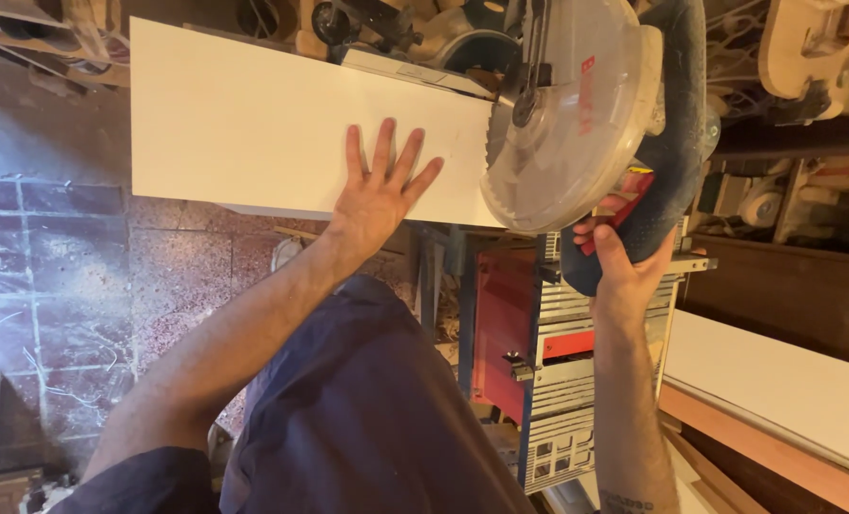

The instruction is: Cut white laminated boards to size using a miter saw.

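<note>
One white board [253,119], one miter saw [577,114]. Left hand [379,195] flat, fingers spread, on board left of saw; right hand [624,266] prob. gripping saw handle [653,214].

Left arm: bare forearm extended forward and to the right from the lower left, elbow bent, wrist nearly straight. Left hand [379,195]: palm down, pressed flat, all five fingers [383,143] straight and spread apart, thumb angled out to the right.

Right arm: forearm raised almost vertically from the lower edge, wrist straight. Right hand [622,257]: closed in a firm grip, fingers curled over and away from view, thumb wrapped up the left side.
</note>
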